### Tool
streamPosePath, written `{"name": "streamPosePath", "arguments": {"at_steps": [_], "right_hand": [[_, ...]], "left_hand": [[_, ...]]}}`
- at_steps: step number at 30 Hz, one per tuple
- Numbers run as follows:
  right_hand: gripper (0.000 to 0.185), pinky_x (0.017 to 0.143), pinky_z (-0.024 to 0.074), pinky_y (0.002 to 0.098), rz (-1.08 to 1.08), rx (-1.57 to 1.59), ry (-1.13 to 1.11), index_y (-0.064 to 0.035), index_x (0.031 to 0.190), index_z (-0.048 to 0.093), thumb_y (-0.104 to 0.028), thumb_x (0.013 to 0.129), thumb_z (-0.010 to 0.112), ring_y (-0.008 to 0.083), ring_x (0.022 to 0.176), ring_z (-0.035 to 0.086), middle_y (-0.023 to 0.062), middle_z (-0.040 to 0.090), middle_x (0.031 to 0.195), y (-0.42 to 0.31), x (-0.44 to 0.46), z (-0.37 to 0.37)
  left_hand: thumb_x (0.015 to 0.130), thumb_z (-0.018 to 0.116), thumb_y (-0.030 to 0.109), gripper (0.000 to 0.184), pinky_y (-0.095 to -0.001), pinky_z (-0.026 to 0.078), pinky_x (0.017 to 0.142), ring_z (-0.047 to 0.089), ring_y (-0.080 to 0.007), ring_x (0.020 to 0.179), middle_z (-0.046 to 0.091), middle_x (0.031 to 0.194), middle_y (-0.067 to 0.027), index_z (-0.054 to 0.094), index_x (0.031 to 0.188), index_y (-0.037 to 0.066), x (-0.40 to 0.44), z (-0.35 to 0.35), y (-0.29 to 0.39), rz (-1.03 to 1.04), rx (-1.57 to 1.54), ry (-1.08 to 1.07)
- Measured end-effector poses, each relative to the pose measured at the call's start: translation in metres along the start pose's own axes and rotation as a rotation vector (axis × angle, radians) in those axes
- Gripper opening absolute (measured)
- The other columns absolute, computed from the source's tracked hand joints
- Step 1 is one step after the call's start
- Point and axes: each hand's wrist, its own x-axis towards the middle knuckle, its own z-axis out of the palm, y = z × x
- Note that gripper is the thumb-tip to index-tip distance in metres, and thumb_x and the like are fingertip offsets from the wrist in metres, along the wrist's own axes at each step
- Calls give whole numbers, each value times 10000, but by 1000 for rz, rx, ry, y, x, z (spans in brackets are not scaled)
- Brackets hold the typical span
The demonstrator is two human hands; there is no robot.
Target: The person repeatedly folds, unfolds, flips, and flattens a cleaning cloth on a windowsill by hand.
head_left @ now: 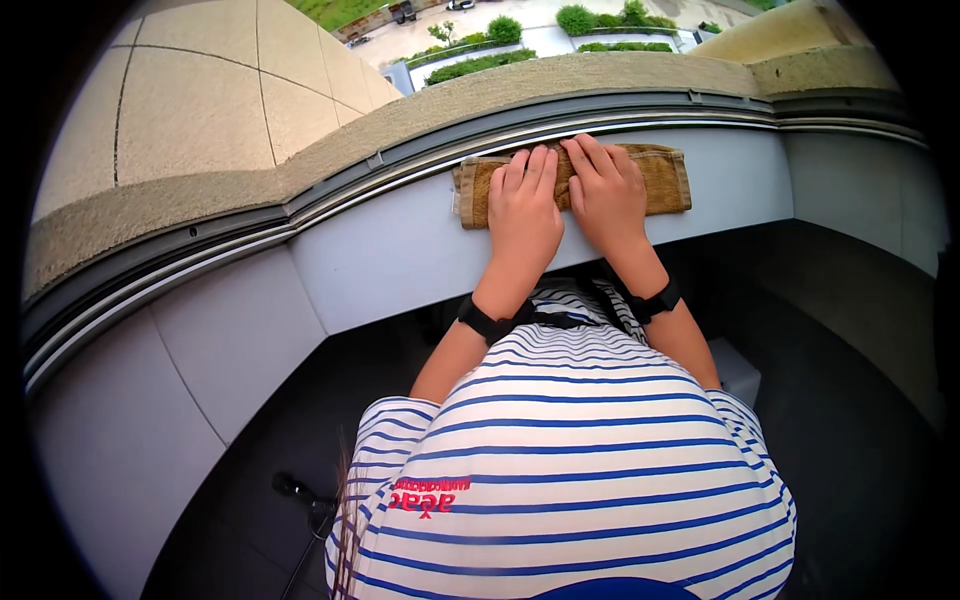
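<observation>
A folded brown towel with a paler hem lies lengthwise on the light grey window sill, against the window track. My left hand rests palm down on it just left of the middle, with the fingers bent over its far edge. Close beside it, my right hand presses on the towel right of the middle, fingertips at the track and thumb along the cloth. Between the two hands the fabric is creased. Both hands are closed on the towel; the undersides of the fingers are hidden.
Beyond the sill run the dark metal window track and a rough concrete ledge. A tiled outer wall stands at the left. Hedges and paving lie far below outside. A black object with a cable is at the lower left.
</observation>
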Motion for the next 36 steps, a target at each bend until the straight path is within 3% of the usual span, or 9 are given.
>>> {"name": "streamPosePath", "arguments": {"at_steps": [8,17,20,21,25,28,36], "right_hand": [[418,850,472,355,-19,-8,-6,-106,1204,670,-119,786,655,185,1052,570,-6,628,1220,14,-6,-4],[389,816,426,363,-129,23,-4,23,1148,682,-83,777,627,219,1034,571,63,652,1172,-16,-20,0],[397,852,432,377,-143,22,8,-15,1164,682,-57,773,631,215,1064,576,36,649,1187,-36,-21,5],[393,876,407,380,-182,53,1,21,1150,675,-98,783,605,236,1102,548,75,623,1199,-42,-18,5],[375,905,403,375,-232,54,14,8,1130,678,-112,782,604,234,1100,551,65,623,1177,-50,-11,15],[338,890,418,360,-211,234,58,-26,1099,694,-114,786,603,218,1075,567,47,630,1162,-40,-7,21],[317,859,444,342,-239,256,93,-91,1078,726,-126,781,622,183,1028,599,-24,685,1057,-2,-2,11]], "left_hand": [[788,603,49,474,-411,391,1050,525,-261,1242,608,1306,-93,614,1261,17,2,10,10,-11,56,28],[818,567,3,460,-409,429,1020,541,-259,1248,624,1313,-64,620,1272,50,-21,-14,-3,-50,5,14],[827,559,5,457,-409,427,1025,535,-259,1260,615,1328,-71,617,1278,50,-34,-33,-10,-83,30,-27],[835,553,8,459,-408,427,1028,531,-262,1267,605,1343,-77,611,1288,51,-38,-39,-14,-98,37,-34],[825,584,28,463,-393,420,1039,537,-254,1256,608,1341,-78,621,1287,40,-45,-45,-19,-103,89,-17],[816,576,20,465,-413,403,1048,530,-266,1262,615,1331,-88,626,1278,31,-42,-40,-16,-124,104,-5],[816,568,30,449,-450,373,1026,540,-278,1228,639,1303,-107,654,1256,46,-22,-22,0,-146,167,12]]}}
